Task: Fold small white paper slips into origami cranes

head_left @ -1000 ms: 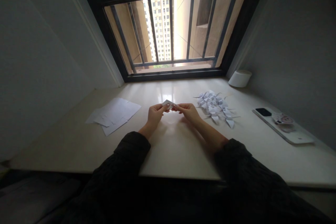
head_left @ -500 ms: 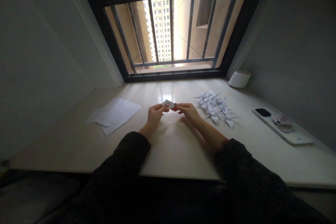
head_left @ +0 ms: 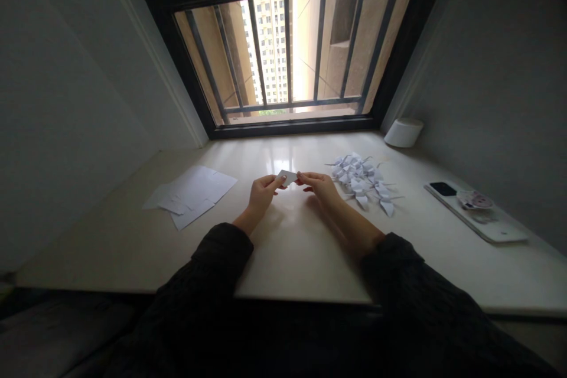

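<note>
Between my two hands, just above the pale sill, is a small folded piece of white paper (head_left: 289,176). My left hand (head_left: 264,191) pinches its left side, thumb on top. The fingertips of my right hand (head_left: 318,183) are closed on its right corner. Right of my right hand lies a heap of folded white paper cranes (head_left: 357,175), several with thin points sticking out. On the left, beyond my left hand, loose white paper sheets (head_left: 200,190) overlap one another.
A white phone (head_left: 481,215) with a round decorated grip lies at the right. In the back right corner stands a white cylindrical object (head_left: 403,132). A dark-framed barred window (head_left: 292,128) borders the far side of the sill (head_left: 292,260).
The folded paper has turned slightly in my fingers and shows a different outline. My hands stay in nearly the same place.
</note>
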A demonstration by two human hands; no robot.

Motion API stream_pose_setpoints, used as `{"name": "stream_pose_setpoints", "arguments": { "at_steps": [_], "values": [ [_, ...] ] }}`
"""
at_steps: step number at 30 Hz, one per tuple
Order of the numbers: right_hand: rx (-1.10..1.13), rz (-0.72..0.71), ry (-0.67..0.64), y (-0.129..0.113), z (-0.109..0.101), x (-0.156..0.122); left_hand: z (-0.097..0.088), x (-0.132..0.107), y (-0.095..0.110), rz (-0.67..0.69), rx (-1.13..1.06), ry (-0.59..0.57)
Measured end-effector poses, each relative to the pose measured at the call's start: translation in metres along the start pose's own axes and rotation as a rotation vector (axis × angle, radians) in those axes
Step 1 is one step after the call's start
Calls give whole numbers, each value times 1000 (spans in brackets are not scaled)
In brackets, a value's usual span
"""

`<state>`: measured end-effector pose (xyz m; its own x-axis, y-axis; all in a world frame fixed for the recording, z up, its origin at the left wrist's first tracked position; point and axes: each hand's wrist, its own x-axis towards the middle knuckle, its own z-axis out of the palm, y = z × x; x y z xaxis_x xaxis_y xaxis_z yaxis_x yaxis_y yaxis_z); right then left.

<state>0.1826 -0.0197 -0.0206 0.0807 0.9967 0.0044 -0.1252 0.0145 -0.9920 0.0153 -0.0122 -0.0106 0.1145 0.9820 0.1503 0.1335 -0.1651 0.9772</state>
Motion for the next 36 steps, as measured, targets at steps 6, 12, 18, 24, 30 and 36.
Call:
{"name": "stream_pose_setpoints", "arguments": {
  "at_steps": [6,12,18,24,30,36],
  "values": [
    [-34,-101,26,-2,1,1,0,0,0,57,67,36],
    [-207,-343,6,-3,4,-2,0,1,0,55,52,11],
    [-200,-309,-13,0,4,-2,-1,4,-2,59,4,10],
    [-125,-249,-54,1,3,-2,-2,3,-2,88,67,33],
    [-118,-200,-30,-1,4,-1,-3,1,-3,145,166,76],
    [-50,-143,-9,5,6,1,-3,0,-4,193,211,56]
  ]
}}
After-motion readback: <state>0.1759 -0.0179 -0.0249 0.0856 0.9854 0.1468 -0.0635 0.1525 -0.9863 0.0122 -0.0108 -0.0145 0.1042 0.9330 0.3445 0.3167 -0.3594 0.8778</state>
